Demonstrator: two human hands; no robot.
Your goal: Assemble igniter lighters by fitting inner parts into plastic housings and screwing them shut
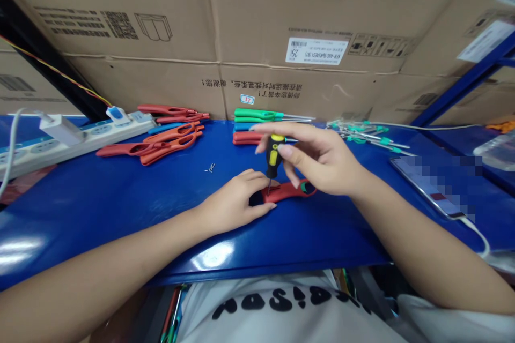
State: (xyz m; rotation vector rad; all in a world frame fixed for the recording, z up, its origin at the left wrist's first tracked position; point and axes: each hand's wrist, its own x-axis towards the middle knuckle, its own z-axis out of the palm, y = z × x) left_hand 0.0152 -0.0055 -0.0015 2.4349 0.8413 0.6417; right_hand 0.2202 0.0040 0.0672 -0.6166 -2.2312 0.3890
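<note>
My right hand (309,155) grips a short black-and-yellow screwdriver (274,158), held upright with its tip down on a red plastic handle (287,191). That handle lies flat on the blue table and has a green piece inside its loop at the right end. Around its left end are the fingers of my left hand (245,198), thumb on the near side and fingers on the far side. Whatever sits under the screwdriver tip is too small to make out. A few small screws (211,168) lie on the table beyond my left hand.
Loose red and orange handle shells (173,142) lie at the back left beside a white power strip (100,131). Green-handled tools (257,115) are stacked at the back middle. Metal rods with green parts (370,134) and a charging phone (428,187) are at right. Cardboard boxes (181,75) stand behind.
</note>
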